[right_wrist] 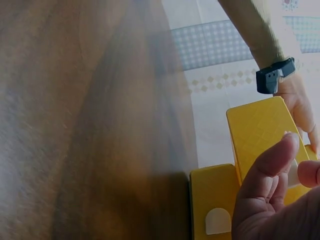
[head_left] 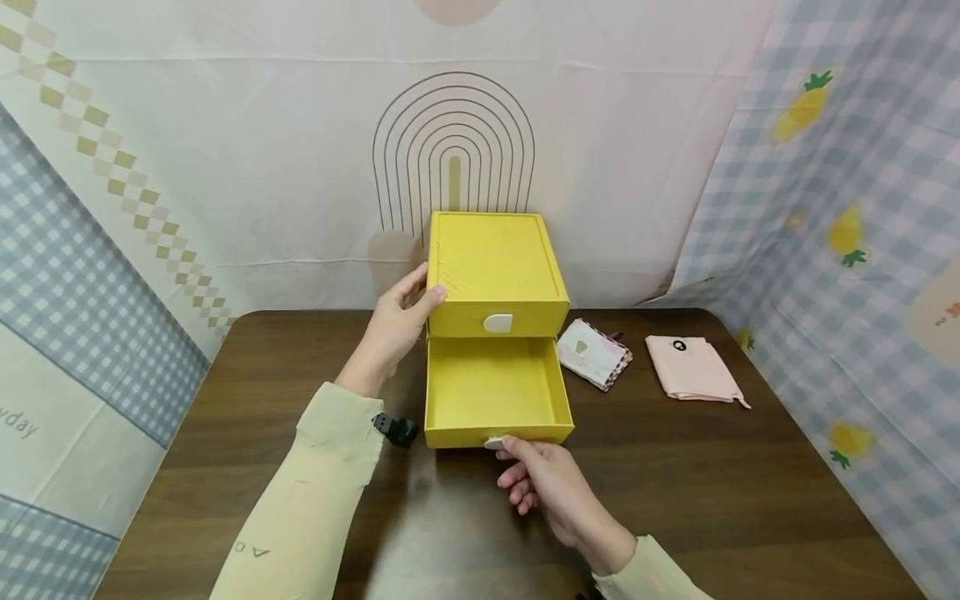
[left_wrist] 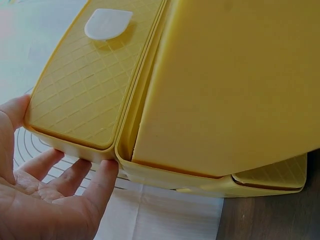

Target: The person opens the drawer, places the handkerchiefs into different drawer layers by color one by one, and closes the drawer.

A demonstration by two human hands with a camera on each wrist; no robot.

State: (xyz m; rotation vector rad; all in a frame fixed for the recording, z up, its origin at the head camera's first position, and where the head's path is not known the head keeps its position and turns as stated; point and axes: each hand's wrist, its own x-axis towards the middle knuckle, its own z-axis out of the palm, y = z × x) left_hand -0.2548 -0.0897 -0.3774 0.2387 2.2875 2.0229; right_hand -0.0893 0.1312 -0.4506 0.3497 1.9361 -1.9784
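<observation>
A yellow drawer box (head_left: 495, 254) with white tabs stands at the table's back. One drawer (head_left: 491, 392), below the top one, is pulled out and shows its bare yellow inside. My left hand (head_left: 390, 333) holds the box's upper left front corner, thumb on the top edge and fingers along the side (left_wrist: 75, 150). My right hand (head_left: 555, 487) pinches the white handle (head_left: 495, 442) of the pulled-out drawer between thumb and index finger. Another drawer front with a white tab (right_wrist: 218, 221) sits beneath it, closed, in the right wrist view.
Right of the box lies a folded patterned cloth (head_left: 594, 353), partly behind the open drawer. Farther right lies a folded pink cloth (head_left: 693, 368) on the brown table (head_left: 675, 492). Fabric-covered walls (head_left: 615, 150) stand behind and at both sides.
</observation>
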